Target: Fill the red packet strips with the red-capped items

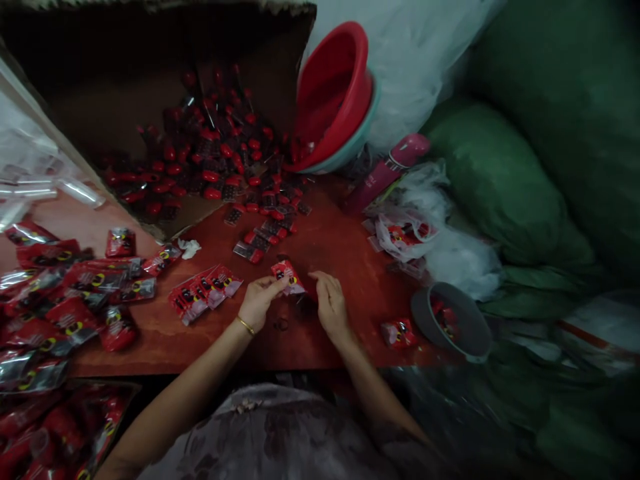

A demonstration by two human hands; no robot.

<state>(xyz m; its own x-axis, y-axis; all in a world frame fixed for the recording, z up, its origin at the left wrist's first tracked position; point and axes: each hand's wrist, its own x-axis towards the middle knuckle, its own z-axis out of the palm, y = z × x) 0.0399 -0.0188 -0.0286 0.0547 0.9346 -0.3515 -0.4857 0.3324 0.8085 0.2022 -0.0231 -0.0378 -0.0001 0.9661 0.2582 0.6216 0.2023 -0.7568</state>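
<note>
My left hand (261, 301), with a gold bracelet at the wrist, pinches a small red printed plastic packet (289, 276) between thumb and fingers. To the right of the packet, my right hand (331, 303) is held apart from it, fingers loosely bent and nothing visible in them. Left of my left hand lies a fanned row of flat red packets (205, 291). Just beyond the held packet are several small clear cases with red ends (265, 237). A small dark ring-like thing (281, 324) rests on the table below the hands.
A cardboard box (120, 120) on its side spills red-ended cases (225, 150). Filled red packets (75, 280) pile up at left. Red basin (361, 73), magenta bottle (383, 175), plastic bag (440, 247), grey bowl (473, 333) and one packet (399, 333) stand or lie to the right.
</note>
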